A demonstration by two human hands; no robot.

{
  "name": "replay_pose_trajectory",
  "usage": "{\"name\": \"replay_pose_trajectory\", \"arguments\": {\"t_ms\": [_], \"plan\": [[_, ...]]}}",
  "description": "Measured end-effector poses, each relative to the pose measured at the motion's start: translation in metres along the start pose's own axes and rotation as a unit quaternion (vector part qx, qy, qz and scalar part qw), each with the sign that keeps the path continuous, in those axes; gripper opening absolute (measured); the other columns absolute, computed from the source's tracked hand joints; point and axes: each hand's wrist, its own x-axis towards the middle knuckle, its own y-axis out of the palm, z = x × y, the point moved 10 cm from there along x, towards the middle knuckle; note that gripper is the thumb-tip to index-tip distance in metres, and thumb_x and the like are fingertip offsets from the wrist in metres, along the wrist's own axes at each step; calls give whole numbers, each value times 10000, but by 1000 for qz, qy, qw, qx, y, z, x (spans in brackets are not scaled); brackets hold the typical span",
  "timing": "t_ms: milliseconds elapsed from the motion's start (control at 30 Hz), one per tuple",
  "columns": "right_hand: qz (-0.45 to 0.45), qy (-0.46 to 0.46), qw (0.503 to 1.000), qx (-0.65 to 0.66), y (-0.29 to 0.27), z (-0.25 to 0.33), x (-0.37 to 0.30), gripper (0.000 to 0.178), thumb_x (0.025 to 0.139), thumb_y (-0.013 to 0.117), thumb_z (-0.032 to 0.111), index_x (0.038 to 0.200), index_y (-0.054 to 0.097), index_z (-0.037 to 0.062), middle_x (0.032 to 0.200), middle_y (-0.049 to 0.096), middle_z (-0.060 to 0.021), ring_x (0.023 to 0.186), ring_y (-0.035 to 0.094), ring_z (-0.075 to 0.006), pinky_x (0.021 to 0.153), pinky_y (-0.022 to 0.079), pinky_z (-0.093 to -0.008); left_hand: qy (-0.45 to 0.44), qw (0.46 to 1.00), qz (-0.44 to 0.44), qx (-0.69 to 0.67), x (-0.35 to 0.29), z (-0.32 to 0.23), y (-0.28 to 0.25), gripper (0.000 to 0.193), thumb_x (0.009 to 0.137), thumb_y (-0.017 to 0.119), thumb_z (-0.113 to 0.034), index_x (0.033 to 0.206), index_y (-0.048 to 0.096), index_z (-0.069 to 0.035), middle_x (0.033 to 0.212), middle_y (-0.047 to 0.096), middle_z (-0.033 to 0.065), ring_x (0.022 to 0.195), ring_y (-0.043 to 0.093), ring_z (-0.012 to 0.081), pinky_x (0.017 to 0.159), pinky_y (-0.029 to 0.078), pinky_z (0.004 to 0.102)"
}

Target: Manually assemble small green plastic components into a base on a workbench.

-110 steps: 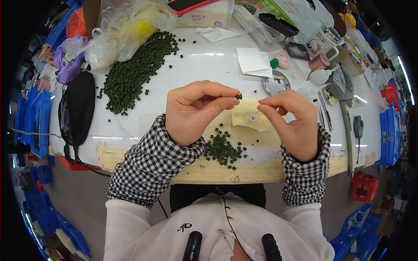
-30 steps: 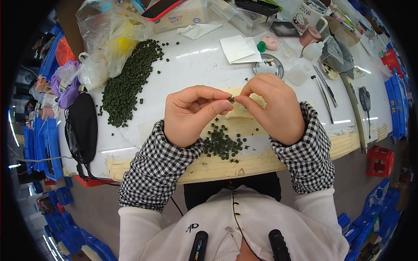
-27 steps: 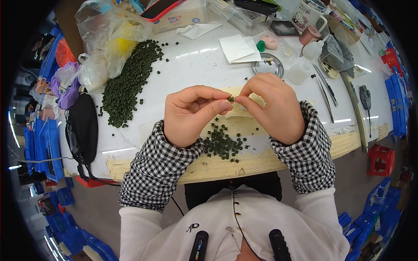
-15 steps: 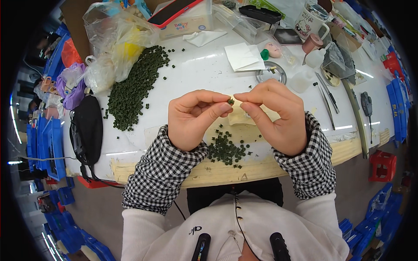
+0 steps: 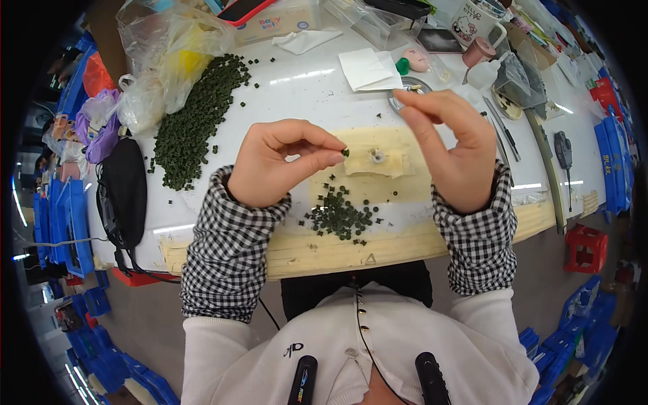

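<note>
Thumb and forefinger of my left hand (image 5: 270, 162) are closed in a pinch on a small dark green part (image 5: 346, 152), held beside the yellowish pad (image 5: 398, 166). A small pale round piece (image 5: 376, 156) sits on that pad. My right hand (image 5: 464, 152) is raised at the right, its thumb and forefinger tips close together by the near edge of a round metal dish (image 5: 410, 82). Whether anything lies between those tips is too small to make out. Below the hands is a loose heap of small dark green parts (image 5: 341, 213) on the tabletop.
A larger pile of dark green parts (image 5: 196, 125) spreads at the left, beside plastic bags (image 5: 145, 101) and a black pouch (image 5: 127, 192). White paper (image 5: 368, 69), a pink spool (image 5: 478, 52), a mug (image 5: 472, 27) and tweezers (image 5: 498, 138) lie to the back and right.
My right hand has moved away from my left, up and right toward the metal dish. My left hand keeps its part and has shifted slightly left. The yellowish pad is now more exposed.
</note>
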Motion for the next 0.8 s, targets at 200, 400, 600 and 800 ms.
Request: {"name": "replay_pose_trajectory", "arguments": {"t_ms": [200, 400, 600, 800], "plan": [[8, 112, 991, -69, -37, -51, -36, 108, 843, 664, 35, 933, 692, -18, 819, 680, -104, 701, 624, -158, 667, 492, -254, -66, 961, 169, 208, -11, 26, 11, 117, 773, 731, -6, 889, 712, -13, 757, 669, 53, 639, 576, 105, 606, 471, 233], [150, 134, 963, -178, -26, -58, -80, 89, 777, 700, 34, 854, 680, -5, 764, 643, -101, 704, 579, -229, 647, 469, -312, -69, 960, 192, 193, -19, 30, 5, 99, 804, 701, -10, 902, 704, 3, 802, 687, 75, 699, 611, 122, 656, 496, 248], [177, 181, 944, -212, -11, -59, -87, 78, 763, 706, 35, 788, 640, 1, 720, 599, -92, 703, 565, -234, 646, 464, -325, -90, 970, 60, 217, -13, 35, -51, 113, 843, 692, -65, 925, 695, 12, 804, 684, 48, 737, 616, 82, 689, 502, 223], [141, 125, 940, -284, -11, -45, -87, 91, 782, 685, 15, 864, 657, -10, 758, 609, -112, 731, 586, -263, 675, 482, -346, -120, 957, 40, 260, -26, 39, -70, 101, 818, 721, -89, 858, 696, 1, 756, 657, 12, 654, 537, 50, 606, 448, 203]]}}
